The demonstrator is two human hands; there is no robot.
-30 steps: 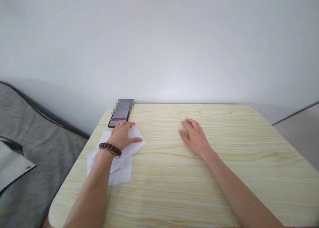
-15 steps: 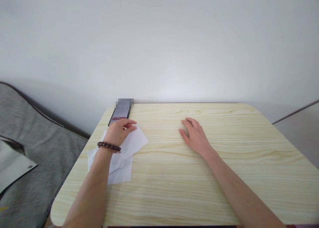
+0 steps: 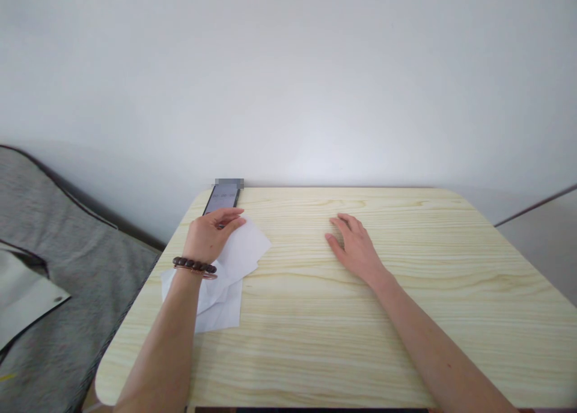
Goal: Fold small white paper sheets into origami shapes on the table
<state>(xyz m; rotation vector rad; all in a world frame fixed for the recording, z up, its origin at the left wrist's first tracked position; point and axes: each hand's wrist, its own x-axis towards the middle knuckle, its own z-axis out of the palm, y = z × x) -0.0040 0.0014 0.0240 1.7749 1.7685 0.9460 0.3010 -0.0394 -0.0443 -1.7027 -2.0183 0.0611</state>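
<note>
My left hand (image 3: 208, 237), with a dark bead bracelet on the wrist, is raised over a small pile of white paper sheets (image 3: 225, 281) at the table's left side. Its fingers and thumb are bent together on the far corner of the top sheet (image 3: 250, 244), which is lifted a little. The fingertips reach the near end of a dark phone (image 3: 222, 196) that lies at the far left edge of the table. My right hand (image 3: 356, 247) lies flat and open on the bare wood near the middle, holding nothing.
The light wooden table (image 3: 360, 341) has rounded corners and stands against a plain white wall. A grey upholstered seat (image 3: 54, 232) with a white sheet on it is to the left, below table height.
My left hand has risen from lying flat on the paper and curled its fingers toward the phone. The top sheet's corner has shifted up and to the right. My right hand has stayed still.
</note>
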